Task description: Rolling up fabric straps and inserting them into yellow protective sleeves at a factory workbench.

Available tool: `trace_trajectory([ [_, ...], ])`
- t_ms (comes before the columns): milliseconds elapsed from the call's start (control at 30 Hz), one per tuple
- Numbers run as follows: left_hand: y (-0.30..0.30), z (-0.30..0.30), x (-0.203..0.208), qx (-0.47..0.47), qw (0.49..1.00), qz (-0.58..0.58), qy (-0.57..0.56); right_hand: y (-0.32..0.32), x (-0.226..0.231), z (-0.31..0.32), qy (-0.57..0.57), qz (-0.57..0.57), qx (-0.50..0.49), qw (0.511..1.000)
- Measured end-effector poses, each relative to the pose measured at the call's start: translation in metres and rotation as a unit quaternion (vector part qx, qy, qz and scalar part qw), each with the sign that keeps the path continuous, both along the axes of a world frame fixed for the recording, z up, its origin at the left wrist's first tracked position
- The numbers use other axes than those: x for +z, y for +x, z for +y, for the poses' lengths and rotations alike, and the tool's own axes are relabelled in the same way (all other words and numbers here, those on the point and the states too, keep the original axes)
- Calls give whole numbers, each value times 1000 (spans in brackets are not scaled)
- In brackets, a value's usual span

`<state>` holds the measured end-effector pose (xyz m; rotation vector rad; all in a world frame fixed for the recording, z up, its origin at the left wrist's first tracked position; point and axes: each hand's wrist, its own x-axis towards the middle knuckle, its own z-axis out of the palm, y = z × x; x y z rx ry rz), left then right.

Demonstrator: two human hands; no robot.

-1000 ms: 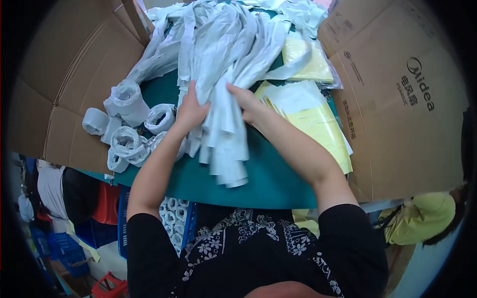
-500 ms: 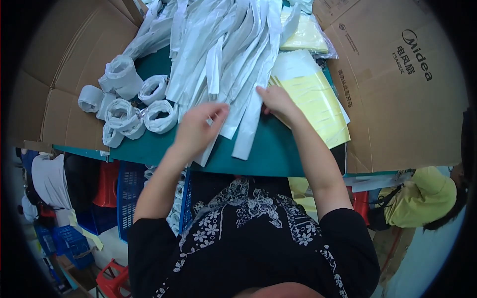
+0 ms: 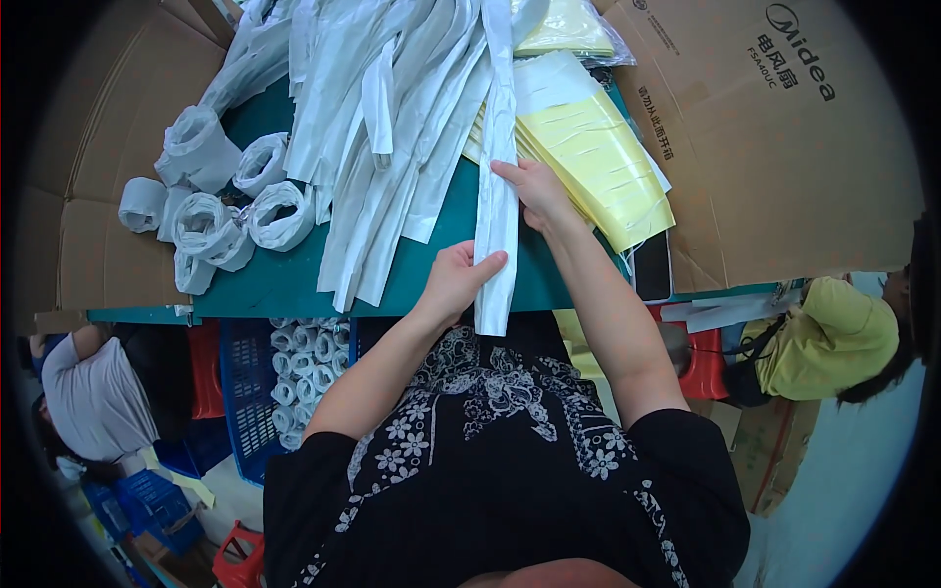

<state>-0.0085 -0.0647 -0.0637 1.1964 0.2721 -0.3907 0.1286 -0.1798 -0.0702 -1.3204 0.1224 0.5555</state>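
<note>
One long, flat white strip (image 3: 498,127) runs toward me over the table edge, apart from the pile of similar strips (image 3: 392,88). My left hand (image 3: 459,281) pinches it close to its near end, thumb on top. Higher up, my right hand (image 3: 536,193) grips its right edge between thumb and fingers. The undersides of both grips are hidden. Beside my right hand lies a stack of yellow sheets (image 3: 618,181) with white backing. Several rolled white coils (image 3: 206,230) stand together left of the pile.
Cardboard walls (image 3: 774,167) flank the green table (image 3: 265,289) on both sides. A dark phone-like slab (image 3: 652,267) lies by the right wall. Below the table edge, a blue basket (image 3: 253,392) holds many white rolls (image 3: 309,363). Other people sit at left (image 3: 98,392) and right (image 3: 823,343).
My left hand has moved right and nearer and now grips the strip, which is drawn closer to me. My right hand stays on it. The whole view has shifted slightly.
</note>
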Motion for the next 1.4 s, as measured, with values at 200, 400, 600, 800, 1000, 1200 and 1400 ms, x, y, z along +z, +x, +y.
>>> trace_trajectory([
  [200, -11, 9, -4, 5, 999, 18, -48, 2, 1, 10, 18, 59, -38, 997],
  [400, -13, 29, -9, -21, 930, 86, -357, -2, 17, 14, 237, 140, -30, 961],
  [600, -17, 29, -12, -107, 735, 48, -668, -3, 7, 16, 225, 98, 23, 969],
  [800, -28, 41, -1, -42, 847, 105, -519, 2, 20, 26, 124, 52, 34, 990],
  [1000, -91, 33, 0, 190, 981, 3, 27, 26, 2, 29, -20, -30, -60, 998],
  [1200, -117, 40, -24, 162, 817, -292, 470, 26, -9, 35, -137, -81, -32, 987],
  [1400, -114, 40, -25, 70, 739, -318, 589, 23, 9, 38, -142, -26, 11, 989],
])
